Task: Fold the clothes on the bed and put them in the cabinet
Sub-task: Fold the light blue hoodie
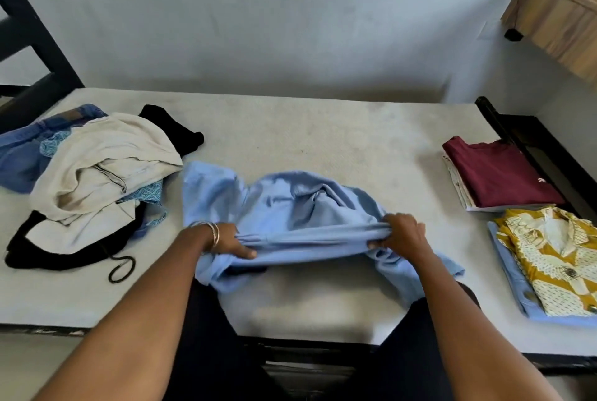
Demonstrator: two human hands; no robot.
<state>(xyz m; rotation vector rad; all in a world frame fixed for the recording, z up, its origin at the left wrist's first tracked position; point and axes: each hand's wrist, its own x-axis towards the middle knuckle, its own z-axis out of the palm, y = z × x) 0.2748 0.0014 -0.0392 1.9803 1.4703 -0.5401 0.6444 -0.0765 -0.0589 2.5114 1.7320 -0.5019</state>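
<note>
1. A light blue garment (290,207) lies crumpled in the middle of the bed (323,129), near its front edge.
2. The left hand (231,240) and right hand (400,232) each grasp a bunched band of this garment, stretched taut between them.
3. A bangle (213,232) circles the left wrist.
4. To the left sits an unfolded heap: a cream garment (106,171) over black and blue pieces.
5. To the right lie folded clothes: a maroon shirt (497,174) and, nearer the front, a yellow patterned shirt (549,258).
6. A wooden cabinet (559,16) hangs at upper right.
</note>
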